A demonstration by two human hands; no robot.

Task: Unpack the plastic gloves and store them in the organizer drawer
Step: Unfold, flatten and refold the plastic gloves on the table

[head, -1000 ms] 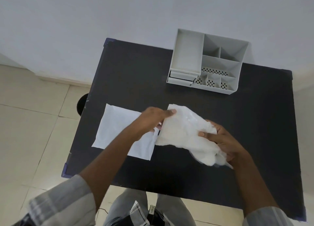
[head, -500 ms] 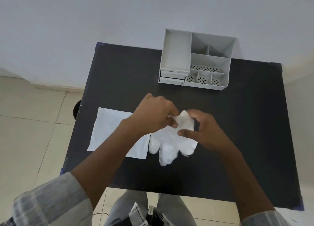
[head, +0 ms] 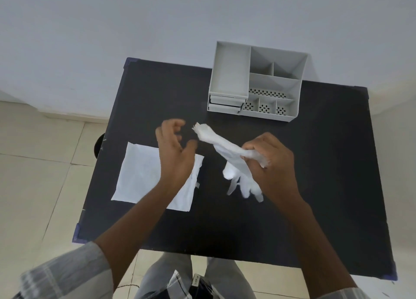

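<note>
My right hand (head: 272, 163) grips a bunch of thin white plastic gloves (head: 227, 150) above the black table (head: 315, 186); the cuff end sticks up to the left and the glove fingers dangle below. My left hand (head: 174, 150) hovers just left of the gloves with its fingers spread, holding nothing. Under my left wrist lies the flat white empty packet (head: 139, 175). The grey organizer (head: 256, 82) stands at the table's far edge, with two shut drawers (head: 225, 104) at its front left.
The organizer has an open tray on top left and several small compartments on the right. A white wall runs behind the table. Tiled floor and a dark round object (head: 98, 145) lie to the left of the table.
My left hand let go of the gloves and drew away to the left, opening. My right hand lifted the bunch, which now hangs stretched out instead of folded between both hands.
</note>
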